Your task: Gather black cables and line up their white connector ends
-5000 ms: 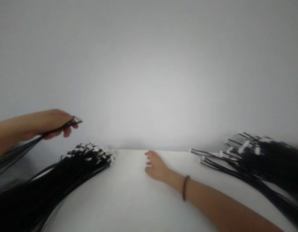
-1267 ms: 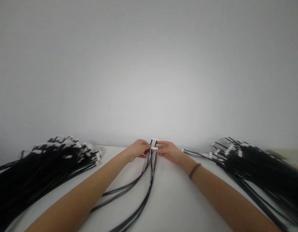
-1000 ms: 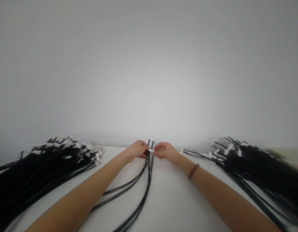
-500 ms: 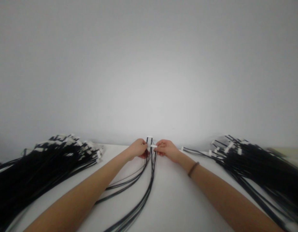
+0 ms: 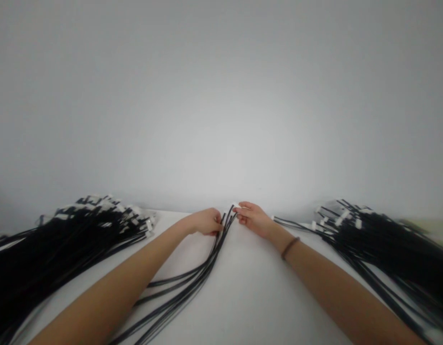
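Several cables (image 5: 211,261) in left hand (image 5: 207,221); right hand (image 5: 255,220) at white connector (image 5: 236,205)

Seemingly a workshop, with many connector-ended black cables (image 5: 59,263) heaped on a white table (image 5: 257,292).

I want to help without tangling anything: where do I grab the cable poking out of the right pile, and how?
Probably just behind its white plug, from above: the cable seems to lie low, its end pointing left, apart from the right pile, easy to pinch. Mind the right hand, close by.
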Tool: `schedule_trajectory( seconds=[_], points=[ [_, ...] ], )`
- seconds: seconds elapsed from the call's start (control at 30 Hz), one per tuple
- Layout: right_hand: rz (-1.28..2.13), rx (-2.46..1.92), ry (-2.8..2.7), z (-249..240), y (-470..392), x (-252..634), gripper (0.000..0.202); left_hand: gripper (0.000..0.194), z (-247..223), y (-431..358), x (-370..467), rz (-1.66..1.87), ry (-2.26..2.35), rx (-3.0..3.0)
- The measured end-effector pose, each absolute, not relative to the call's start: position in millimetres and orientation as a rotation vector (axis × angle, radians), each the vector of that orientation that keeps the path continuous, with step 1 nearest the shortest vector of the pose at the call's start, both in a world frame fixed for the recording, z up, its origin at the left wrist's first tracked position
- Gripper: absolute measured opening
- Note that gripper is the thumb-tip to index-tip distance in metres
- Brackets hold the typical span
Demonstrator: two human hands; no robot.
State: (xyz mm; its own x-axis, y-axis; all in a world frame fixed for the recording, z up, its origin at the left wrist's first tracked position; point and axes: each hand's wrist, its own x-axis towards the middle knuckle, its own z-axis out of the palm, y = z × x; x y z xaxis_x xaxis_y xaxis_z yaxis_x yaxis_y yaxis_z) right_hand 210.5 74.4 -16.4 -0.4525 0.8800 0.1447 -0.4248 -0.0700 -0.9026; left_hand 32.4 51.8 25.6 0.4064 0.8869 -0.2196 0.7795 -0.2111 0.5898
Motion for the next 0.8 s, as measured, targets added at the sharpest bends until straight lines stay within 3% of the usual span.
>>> schedule_trajectory(
  seconds=[0.1,0.33,0.47,0.57,0.67,0.8],
  points=[
    [1.732,-0.571,-1.121,-16.6,80.4,216.4,0.021,0.019,33.4,51.0,20.4,0.136,1.479,2.36],
    [1.693,-0.557,-0.71,-24.3,107.6,244.2,0.005,0.05,71.7,31.4,8.3,-0.155,1.419,2.36],
    [1.672,-0.527,-0.585,-26.6,115.8,251.1,0.006,0.04,91.9,17.6,10.7,-0.188,1.233,2.403],
    [1.658,-0.513,-0.554,-28.3,118.3,250.7,0.009,0.04,95.8,8.3,19.6,-0.445,1.089,2.333],
    [1.635,-0.509,-0.524,-30.2,120.1,250.1,0.013,0.046,85.7,1.8,34.7,-0.703,1.121,2.242],
    [1.625,-0.52,-0.495,-28.4,118.3,251.2,0.016,0.035,68.2,-4.6,52.9,-0.831,1.28,2.33]
  ],
)
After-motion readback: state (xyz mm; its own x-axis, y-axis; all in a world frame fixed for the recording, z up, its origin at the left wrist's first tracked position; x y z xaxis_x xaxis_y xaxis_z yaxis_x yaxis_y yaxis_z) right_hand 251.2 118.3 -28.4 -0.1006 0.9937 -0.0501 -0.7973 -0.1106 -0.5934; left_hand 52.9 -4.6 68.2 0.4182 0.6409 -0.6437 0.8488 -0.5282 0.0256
